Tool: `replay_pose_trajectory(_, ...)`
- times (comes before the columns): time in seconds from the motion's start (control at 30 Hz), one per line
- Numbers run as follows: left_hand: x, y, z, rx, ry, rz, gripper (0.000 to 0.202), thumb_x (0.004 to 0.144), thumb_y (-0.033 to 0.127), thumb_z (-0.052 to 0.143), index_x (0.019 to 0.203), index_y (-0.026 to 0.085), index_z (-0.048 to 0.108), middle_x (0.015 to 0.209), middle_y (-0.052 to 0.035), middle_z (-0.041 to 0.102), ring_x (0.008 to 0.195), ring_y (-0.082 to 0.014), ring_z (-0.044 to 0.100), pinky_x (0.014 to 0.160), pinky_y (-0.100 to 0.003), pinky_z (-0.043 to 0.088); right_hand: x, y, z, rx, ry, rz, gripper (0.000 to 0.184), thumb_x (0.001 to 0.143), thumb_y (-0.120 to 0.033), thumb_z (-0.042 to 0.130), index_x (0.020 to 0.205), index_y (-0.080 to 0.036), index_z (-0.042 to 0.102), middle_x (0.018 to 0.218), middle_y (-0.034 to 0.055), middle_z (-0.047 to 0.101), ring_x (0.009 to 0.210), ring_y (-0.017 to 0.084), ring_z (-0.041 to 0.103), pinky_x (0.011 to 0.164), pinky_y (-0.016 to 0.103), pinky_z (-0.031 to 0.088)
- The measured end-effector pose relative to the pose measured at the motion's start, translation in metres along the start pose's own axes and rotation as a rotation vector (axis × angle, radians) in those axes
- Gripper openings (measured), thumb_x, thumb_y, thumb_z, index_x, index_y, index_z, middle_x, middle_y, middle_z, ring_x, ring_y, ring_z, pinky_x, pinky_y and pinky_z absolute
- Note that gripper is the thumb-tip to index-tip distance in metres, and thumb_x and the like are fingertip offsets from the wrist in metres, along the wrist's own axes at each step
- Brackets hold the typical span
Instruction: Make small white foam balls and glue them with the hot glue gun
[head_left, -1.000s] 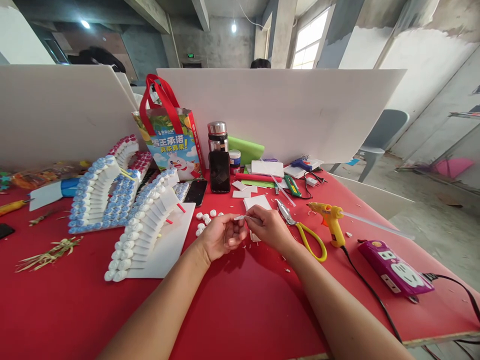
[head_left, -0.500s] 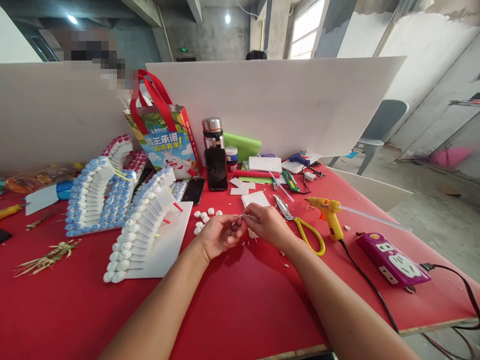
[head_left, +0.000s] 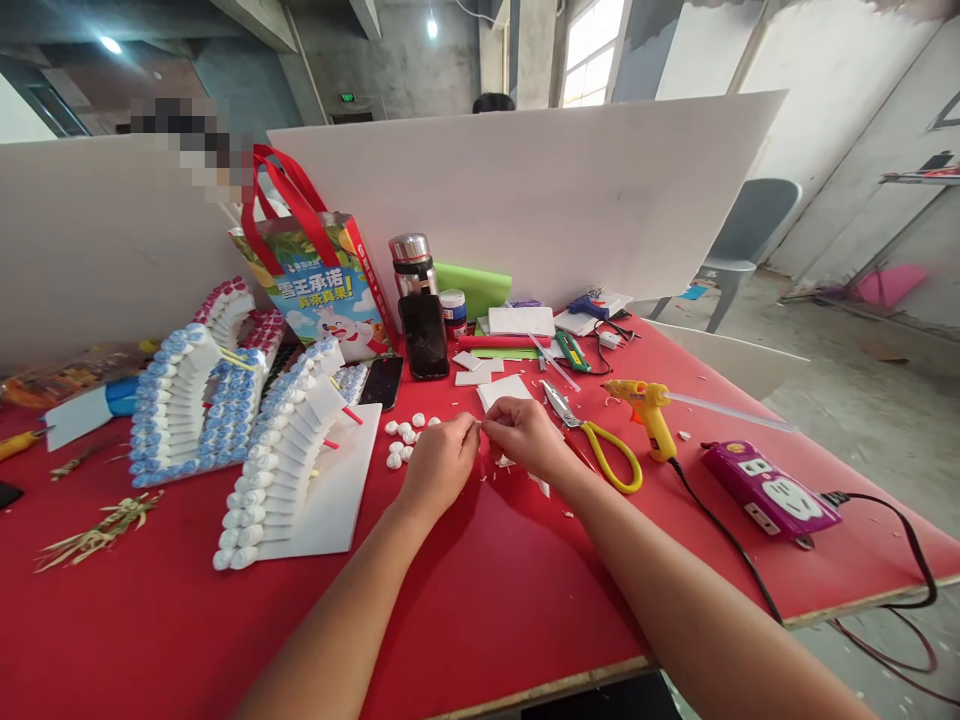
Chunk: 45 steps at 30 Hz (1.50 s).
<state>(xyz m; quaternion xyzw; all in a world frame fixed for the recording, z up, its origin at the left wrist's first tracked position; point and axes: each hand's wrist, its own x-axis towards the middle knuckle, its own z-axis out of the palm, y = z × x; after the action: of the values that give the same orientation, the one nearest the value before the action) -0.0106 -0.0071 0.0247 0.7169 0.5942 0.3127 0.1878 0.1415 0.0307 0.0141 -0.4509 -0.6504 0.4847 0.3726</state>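
Observation:
My left hand [head_left: 442, 455] and my right hand [head_left: 521, 432] meet fingertip to fingertip above the red table. Both are closed in a pinch on a tiny white piece [head_left: 480, 424], mostly hidden by the fingers; its kind cannot be made out. Just left of my left hand lie several small white rolled pieces [head_left: 394, 460]. White sheets [head_left: 504, 392] lie behind my right hand, with white scraps [head_left: 538, 486] below it. To its right rest yellow-handled scissors [head_left: 615, 455]. Further left stands a curved white model [head_left: 289, 460] edged with white rolls on a white board.
A yellow glue gun [head_left: 651, 410] and a purple power strip [head_left: 772, 490] with cords occupy the right side. Phones [head_left: 425, 335], a steel flask [head_left: 412, 262] and a gift bag [head_left: 322, 285] stand at the back before a white panel [head_left: 562, 200]. A blue-and-white model [head_left: 172, 400] is at left.
My left hand has turned over, from curled fingers facing up to its back showing. The pinch between both hands continues. The whole view has shifted slightly.

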Motion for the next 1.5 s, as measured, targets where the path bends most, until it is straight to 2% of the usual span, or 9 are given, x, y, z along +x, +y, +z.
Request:
replay_pose_trajectory(0.13, 0.001, -0.006, 0.003, 0.225, -0.011, 0.122, 0.028, 0.096, 0.022, 0.044, 0.069, 0.021, 0.047, 0.065, -0.0055, 0.056, 0.059, -0.0195, 0.05, 0.058, -0.031, 0.019, 0.001, 0.002, 0.002, -0.025, 0.019, 0.006, 0.007, 0.072, -0.018, 0.056, 0.066, -0.019, 0.056, 0.052, -0.0016, 0.06, 0.045, 0.011, 0.051, 0.046, 0.023, 0.035)
replay_pose_trajectory(0.37, 0.0, -0.003, 0.007, 0.559, -0.048, 0.131, 0.023, 0.096, 0.011, 0.038, 0.083, 0.017, 0.056, 0.077, -0.0108, 0.066, 0.069, -0.0239, 0.061, 0.057, -0.032, 0.024, -0.001, 0.0, 0.003, 0.032, 0.023, -0.023, 0.014, 0.081, -0.023, 0.056, 0.068, -0.019, 0.054, 0.053, -0.0018, 0.062, 0.041, 0.011, 0.052, 0.044, 0.022, 0.037)
replay_pose_trajectory(0.57, -0.001, -0.002, 0.009, 0.537, -0.063, 0.133, 0.022, 0.093, 0.007, 0.04, 0.094, 0.014, 0.061, 0.086, -0.0103, 0.072, 0.078, -0.0232, 0.068, 0.061, -0.03, 0.037, 0.002, 0.004, 0.003, 0.018, -0.027, -0.027, 0.015, 0.083, -0.023, 0.057, 0.069, -0.02, 0.054, 0.052, -0.0024, 0.062, 0.037, 0.012, 0.054, 0.039, 0.022, 0.037)
replay_pose_trajectory(0.7, 0.0, -0.004, 0.011, 0.503, -0.032, 0.145, 0.027, 0.093, 0.006, 0.042, 0.108, 0.013, 0.063, 0.094, -0.0122, 0.074, 0.084, -0.0247, 0.071, 0.066, -0.03, 0.045, 0.004, 0.004, 0.002, 0.008, 0.022, -0.01, 0.014, 0.082, -0.022, 0.06, 0.068, -0.019, 0.055, 0.048, -0.0041, 0.057, 0.038, 0.01, 0.051, 0.04, 0.02, 0.035)
replay_pose_trajectory(0.93, 0.0, -0.006, 0.013, 0.363, 0.081, 0.22, 0.035, 0.094, 0.007, 0.042, 0.124, 0.008, 0.061, 0.1, -0.0148, 0.075, 0.087, -0.0252, 0.072, 0.07, -0.032, 0.051, 0.0, -0.002, 0.0, 0.165, -0.027, 0.012, 0.014, 0.082, -0.027, 0.059, 0.072, -0.019, 0.054, 0.054, -0.002, 0.063, 0.036, 0.01, 0.05, 0.038, 0.021, 0.034)
replay_pose_trajectory(1.07, 0.0, -0.009, 0.015, 0.288, 0.114, 0.25, 0.034, 0.096, 0.011, 0.042, 0.124, 0.009, 0.062, 0.092, -0.0132, 0.075, 0.078, -0.0232, 0.07, 0.067, -0.031, 0.05, 0.0, -0.002, 0.0, 0.151, -0.026, -0.019, 0.014, 0.083, -0.029, 0.058, 0.074, -0.02, 0.055, 0.06, 0.0005, 0.068, 0.039, 0.012, 0.056, 0.039, 0.021, 0.038)
replay_pose_trajectory(1.2, 0.0, -0.006, 0.015, 0.173, 0.121, 0.257, 0.034, 0.097, 0.013, 0.042, 0.122, 0.012, 0.065, 0.089, -0.0114, 0.074, 0.074, -0.0208, 0.068, 0.068, -0.031, 0.049, 0.0, -0.001, 0.0, 0.053, 0.044, -0.011, 0.012, 0.08, -0.025, 0.057, 0.07, -0.02, 0.054, 0.053, -0.0015, 0.065, 0.038, 0.012, 0.054, 0.04, 0.021, 0.037)
replay_pose_trajectory(1.33, 0.0, -0.006, 0.015, -0.104, 0.092, 0.141, 0.031, 0.098, 0.024, 0.046, 0.114, 0.015, 0.07, 0.078, -0.0071, 0.072, 0.066, -0.0181, 0.065, 0.065, -0.029, 0.049, 0.0, -0.002, -0.001, -0.037, 0.078, -0.048, 0.008, 0.077, -0.018, 0.053, 0.07, -0.02, 0.056, 0.051, -0.0025, 0.063, 0.04, 0.012, 0.053, 0.043, 0.021, 0.037)
replay_pose_trajectory(1.5, 0.005, -0.017, 0.018, -0.465, 0.028, -0.047, 0.04, 0.096, 0.039, 0.053, 0.124, 0.016, 0.067, 0.074, -0.0046, 0.071, 0.062, -0.0171, 0.064, 0.061, -0.028, 0.051, 0.001, -0.001, -0.005, -0.127, 0.01, -0.16, 0.01, 0.085, -0.018, 0.051, 0.078, -0.02, 0.057, 0.057, -0.0013, 0.066, 0.052, 0.014, 0.06, 0.055, 0.023, 0.043)
